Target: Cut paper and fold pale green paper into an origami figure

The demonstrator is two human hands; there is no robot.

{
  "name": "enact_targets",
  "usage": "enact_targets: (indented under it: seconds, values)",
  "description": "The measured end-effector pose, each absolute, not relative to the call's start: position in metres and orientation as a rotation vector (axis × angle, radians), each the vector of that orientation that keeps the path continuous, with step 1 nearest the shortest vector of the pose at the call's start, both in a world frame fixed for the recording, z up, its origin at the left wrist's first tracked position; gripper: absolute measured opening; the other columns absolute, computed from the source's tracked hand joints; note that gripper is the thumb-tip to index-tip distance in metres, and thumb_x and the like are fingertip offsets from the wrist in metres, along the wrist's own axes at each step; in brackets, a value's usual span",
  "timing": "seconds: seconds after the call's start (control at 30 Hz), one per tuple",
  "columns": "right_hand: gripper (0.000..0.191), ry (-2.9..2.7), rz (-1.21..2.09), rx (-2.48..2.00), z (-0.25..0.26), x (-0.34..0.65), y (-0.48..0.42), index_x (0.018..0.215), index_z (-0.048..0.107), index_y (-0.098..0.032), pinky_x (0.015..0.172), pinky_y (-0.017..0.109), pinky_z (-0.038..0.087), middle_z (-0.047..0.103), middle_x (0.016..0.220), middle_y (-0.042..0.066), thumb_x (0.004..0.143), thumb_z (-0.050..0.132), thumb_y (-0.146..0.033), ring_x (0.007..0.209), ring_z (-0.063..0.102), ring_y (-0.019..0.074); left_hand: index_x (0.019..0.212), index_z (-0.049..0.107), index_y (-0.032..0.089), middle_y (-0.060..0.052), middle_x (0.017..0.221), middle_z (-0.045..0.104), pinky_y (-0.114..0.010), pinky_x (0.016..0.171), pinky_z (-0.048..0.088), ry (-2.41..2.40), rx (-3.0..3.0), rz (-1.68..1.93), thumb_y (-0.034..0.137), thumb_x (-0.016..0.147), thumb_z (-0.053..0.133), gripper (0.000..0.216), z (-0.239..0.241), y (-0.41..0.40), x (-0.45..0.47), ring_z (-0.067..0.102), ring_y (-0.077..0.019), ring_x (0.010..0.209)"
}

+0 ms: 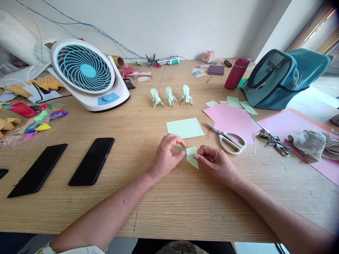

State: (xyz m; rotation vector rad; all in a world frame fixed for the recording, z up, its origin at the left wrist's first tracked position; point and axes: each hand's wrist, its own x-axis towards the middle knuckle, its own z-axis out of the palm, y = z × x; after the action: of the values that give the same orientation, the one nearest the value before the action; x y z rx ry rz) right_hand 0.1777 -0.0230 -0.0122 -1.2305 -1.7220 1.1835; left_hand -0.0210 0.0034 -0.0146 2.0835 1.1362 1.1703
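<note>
Between my hands is a small piece of folded pale green paper [191, 153], with pointed corners sticking out at its left and bottom. My left hand [169, 155] pinches its left side between thumb and fingers. On the other side, my right hand [215, 163] grips the right edge with thumb and forefinger. Just beyond lies a flat pale green sheet [185, 128]. Scissors [230, 141] with white handles rest right of it. Farther back stand three folded green paper figures with legs: one left [155, 97], one middle [170, 96], one right [186, 95].
Two black phones, one nearer [91, 162] and one farther left [38, 171], lie on the table. A white fan [84, 70] stands behind them. To the right are pink paper [233, 118], keys [275, 141], a grey cloth [309, 144], a red bottle [237, 73] and a teal bag [283, 79].
</note>
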Motion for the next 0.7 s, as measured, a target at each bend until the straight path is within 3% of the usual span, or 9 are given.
enact_targets:
  seconds: [0.13, 0.27, 0.4, 0.53, 0.7]
  values:
    - [0.029, -1.78, 1.159, -1.235, -0.013, 0.178, -0.023, 0.074, 0.053, -0.019, 0.054, 0.026, 0.033, 0.049, 0.065, -0.002, 0.091, 0.057, -0.042, 0.059, 0.041, 0.0121, 0.091, 0.059, 0.022, -0.005, 0.098, 0.064, -0.037, 0.09, 0.045, 1.122, 2.218, 1.148, 0.016, 0.08, 0.068, 0.015, -0.011, 0.001, -0.021, 0.058, -0.0221, 0.098]
    - [0.024, -1.867, 1.091, -1.231, -0.015, 0.178, -0.023, 0.077, 0.056, -0.019, 0.055, 0.027, 0.035, 0.051, 0.068, -0.001, 0.094, 0.053, -0.036, 0.061, 0.042, 0.0125, 0.093, 0.059, 0.022, -0.001, 0.091, 0.069, -0.036, 0.086, 0.043, 1.14, 2.284, 1.06, 0.02, 0.084, 0.067, 0.012, -0.012, -0.001, -0.02, 0.06, -0.0192, 0.088]
    - [0.01, -1.898, 1.016, -1.197, -0.014, 0.18, -0.025, 0.099, 0.055, -0.021, 0.061, 0.028, 0.042, 0.057, 0.079, 0.001, 0.094, 0.053, -0.03, 0.068, 0.05, 0.0147, 0.092, 0.057, 0.022, 0.001, 0.083, 0.067, -0.029, 0.078, 0.046, 1.091, 2.128, 0.988, 0.019, 0.085, 0.065, 0.011, -0.014, -0.002, -0.019, 0.061, -0.0144, 0.078]
    - [0.021, -2.054, 0.871, -1.035, -0.008, 0.185, -0.026, 0.113, 0.053, -0.022, 0.077, 0.033, 0.048, 0.059, 0.098, 0.006, 0.094, 0.05, -0.018, 0.082, 0.056, 0.0171, 0.081, 0.051, 0.021, 0.003, 0.077, 0.061, -0.024, 0.069, 0.045, 1.094, 2.03, 0.935, 0.02, 0.082, 0.066, 0.016, -0.01, -0.004, -0.019, 0.058, -0.0124, 0.072]
    - [0.016, -2.214, 0.867, -0.96, 0.0, 0.193, -0.023, 0.106, 0.057, -0.021, 0.076, 0.033, 0.049, 0.056, 0.103, 0.007, 0.093, 0.049, -0.015, 0.083, 0.059, 0.0161, 0.078, 0.05, 0.02, 0.006, 0.073, 0.055, -0.02, 0.064, 0.043, 0.983, 1.959, 0.848, 0.011, 0.078, 0.065, 0.017, -0.007, -0.005, -0.019, 0.053, -0.0089, 0.068]
